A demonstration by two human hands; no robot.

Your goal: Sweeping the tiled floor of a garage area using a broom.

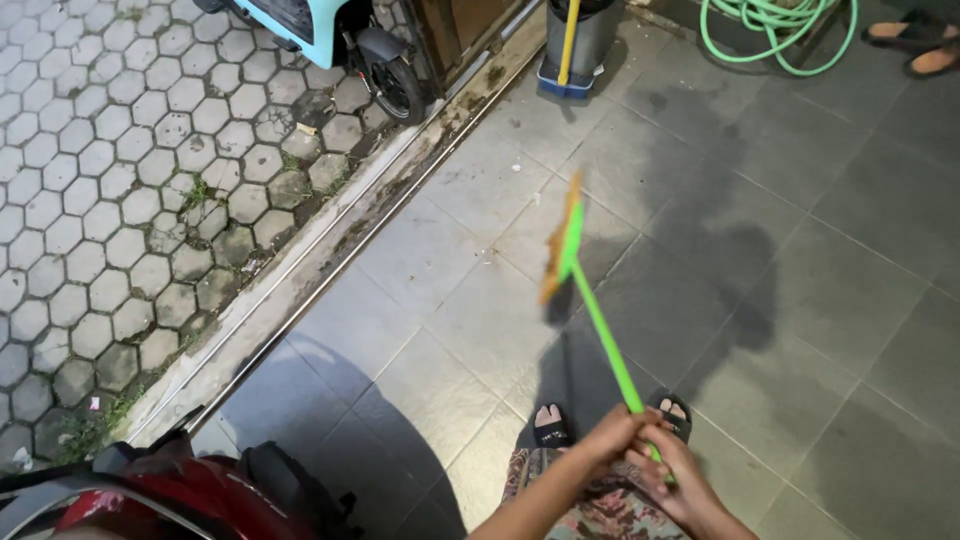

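Far left: hexagonal paving (110,150), a red scooter (180,495) at the lower edge, a pale blue scooter (320,30) at the top. Centre: a green-handled broom (590,300) is raised over the grey tiled floor (820,300), bristle head blurred, tilted up and away. Left hand (605,440) has its grip closed around the handle's lower end; right hand (675,480), just beside it, also closed on the handle. Top right: coiled green hose (780,30).
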